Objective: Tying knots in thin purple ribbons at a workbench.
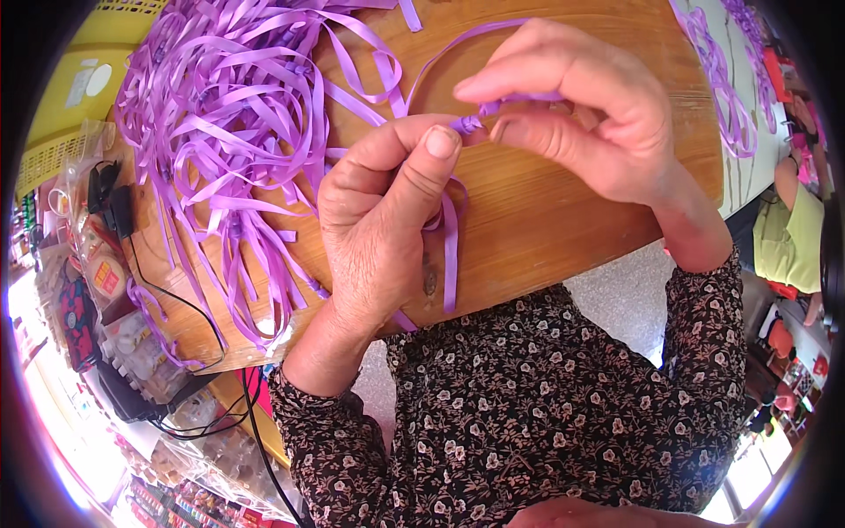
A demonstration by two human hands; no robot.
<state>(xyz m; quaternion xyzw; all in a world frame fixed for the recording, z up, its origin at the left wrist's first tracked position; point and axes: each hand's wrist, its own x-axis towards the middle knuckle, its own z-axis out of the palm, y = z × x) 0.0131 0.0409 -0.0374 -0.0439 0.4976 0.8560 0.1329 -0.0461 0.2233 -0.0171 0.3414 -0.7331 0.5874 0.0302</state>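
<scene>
Above the wooden table, my left hand [383,207] pinches a purple ribbon [468,124] between thumb and forefinger, right beside a small knotted bit. A short stretch of that ribbon runs from the knot into my right hand [585,114]. There the fingers curl over it, while thumb and forefinger tips stand apart near the knot. How the palm grips the strand is partly hidden. One length of ribbon loops up behind the right fingers, and loose tails hang below my left hand. A large heap of purple ribbons [238,114], some with knots, lies to the left.
The wooden table [563,211] has its near edge by my body. Yellow baskets [84,88], clear plastic bags [145,352] and a black cable [180,299] are at left. More ribbons [717,88] lie on a white surface at right, near a person in a yellow-green top [788,238].
</scene>
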